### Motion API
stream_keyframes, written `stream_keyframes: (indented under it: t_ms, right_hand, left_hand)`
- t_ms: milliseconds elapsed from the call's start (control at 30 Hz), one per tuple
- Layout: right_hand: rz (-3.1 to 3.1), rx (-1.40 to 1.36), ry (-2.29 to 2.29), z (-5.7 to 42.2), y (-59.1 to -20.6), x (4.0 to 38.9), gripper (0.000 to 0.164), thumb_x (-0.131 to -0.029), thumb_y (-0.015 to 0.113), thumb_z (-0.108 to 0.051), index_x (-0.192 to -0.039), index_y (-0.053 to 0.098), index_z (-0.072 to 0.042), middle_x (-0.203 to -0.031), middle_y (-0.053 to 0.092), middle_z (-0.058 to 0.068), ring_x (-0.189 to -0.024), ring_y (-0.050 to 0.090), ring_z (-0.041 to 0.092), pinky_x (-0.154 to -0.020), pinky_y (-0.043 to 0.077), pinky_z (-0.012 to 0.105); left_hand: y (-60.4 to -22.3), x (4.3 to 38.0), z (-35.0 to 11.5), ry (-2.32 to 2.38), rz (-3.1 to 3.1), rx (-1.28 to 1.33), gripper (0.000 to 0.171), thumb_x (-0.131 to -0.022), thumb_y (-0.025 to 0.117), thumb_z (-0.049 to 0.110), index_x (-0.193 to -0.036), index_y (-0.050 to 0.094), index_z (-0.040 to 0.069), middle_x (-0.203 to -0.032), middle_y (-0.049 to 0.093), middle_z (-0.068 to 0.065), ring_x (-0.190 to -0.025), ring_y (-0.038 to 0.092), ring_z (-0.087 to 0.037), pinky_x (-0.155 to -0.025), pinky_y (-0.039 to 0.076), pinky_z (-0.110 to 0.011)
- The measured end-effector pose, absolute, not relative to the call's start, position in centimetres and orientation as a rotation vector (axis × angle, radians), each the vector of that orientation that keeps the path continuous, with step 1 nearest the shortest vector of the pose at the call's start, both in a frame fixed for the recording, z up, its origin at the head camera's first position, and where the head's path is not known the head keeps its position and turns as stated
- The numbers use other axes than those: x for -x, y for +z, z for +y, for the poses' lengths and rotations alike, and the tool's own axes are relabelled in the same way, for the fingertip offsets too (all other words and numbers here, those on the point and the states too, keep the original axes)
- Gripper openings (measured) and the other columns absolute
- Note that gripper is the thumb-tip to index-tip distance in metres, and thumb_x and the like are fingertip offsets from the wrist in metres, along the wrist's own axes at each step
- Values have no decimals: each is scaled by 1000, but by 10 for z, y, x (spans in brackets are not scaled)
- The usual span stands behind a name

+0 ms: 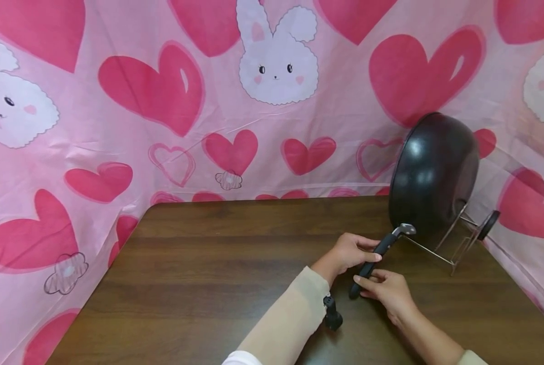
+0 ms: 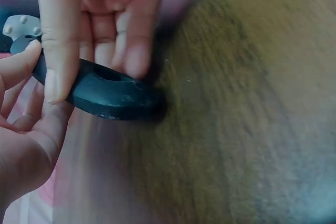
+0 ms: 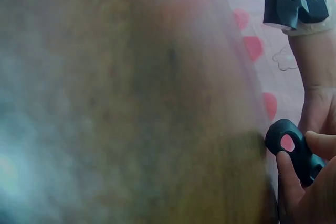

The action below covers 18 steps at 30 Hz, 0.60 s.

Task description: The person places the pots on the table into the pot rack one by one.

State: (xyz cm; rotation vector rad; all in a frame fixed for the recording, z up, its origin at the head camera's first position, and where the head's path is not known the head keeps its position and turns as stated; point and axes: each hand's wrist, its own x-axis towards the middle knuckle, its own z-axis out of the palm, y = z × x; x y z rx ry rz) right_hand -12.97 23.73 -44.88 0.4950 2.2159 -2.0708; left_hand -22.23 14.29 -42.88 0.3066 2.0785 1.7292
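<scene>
A black wok (image 1: 436,172) stands tipped on its side at the table's right, its dark rounded outside toward the camera. Its long black handle (image 1: 381,248) slants down toward the person from a riveted metal bracket. Nearer the bracket, my left hand (image 1: 351,252) holds the handle between thumb and fingers. Closer to the handle's end, my right hand (image 1: 390,291) pinches it, thumb on one side. The right wrist view shows the hanging hole in the handle end (image 3: 278,129). A thin metal wire rack (image 1: 436,251) is against the wok's lower right side; their contact is partly hidden.
A black disc-shaped piece (image 1: 488,225) sits at the rack's right side. The brown wooden table (image 1: 208,279) extends left of the hands. Behind it hangs a pink cloth (image 1: 272,126) with hearts and rabbits. A small black camera (image 1: 332,313) is strapped to the left wrist.
</scene>
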Motion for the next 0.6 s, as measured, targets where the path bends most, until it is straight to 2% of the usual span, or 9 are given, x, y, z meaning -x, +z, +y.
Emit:
stream_keyframes:
  t_ms: [200,467,533,600]
  right_hand:
    - [2223,-500,-2066,244,-446,132,56,-85,75,-4,-124,46,24,-92,68,13,-77,70,17,-70,59,33]
    - [2258,-501,-2073,266,-442,127,59,-87,74,-10,-128,44,20,-91,65,5,-78,69,16,-71,59,33]
    - [2286,-504,-2099,271,-441,125,58,-87,75,-11,-126,45,19,-91,65,3,-78,68,16,-70,59,34]
    - [2290,-498,-2177,275,-439,123,44,-86,74,-8,-119,54,14,-89,65,0,-77,68,16,-68,59,33]
  left_hand:
    - [-438,222,144,1813,2050,-289,22,-76,82,1,-96,80,10,-81,73,2,-74,67,-7,-69,55,-23]
    - [-448,217,134,1884,1970,-294,23,-76,79,-5,-95,79,8,-80,72,1,-73,65,-9,-69,56,-27]
    - [-448,215,130,1903,1940,-296,23,-76,78,-6,-95,79,7,-80,72,0,-73,66,-10,-69,57,-29]
    - [-449,214,127,1926,1908,-299,24,-77,77,-7,-98,78,4,-83,73,-2,-74,67,-11,-70,58,-31]
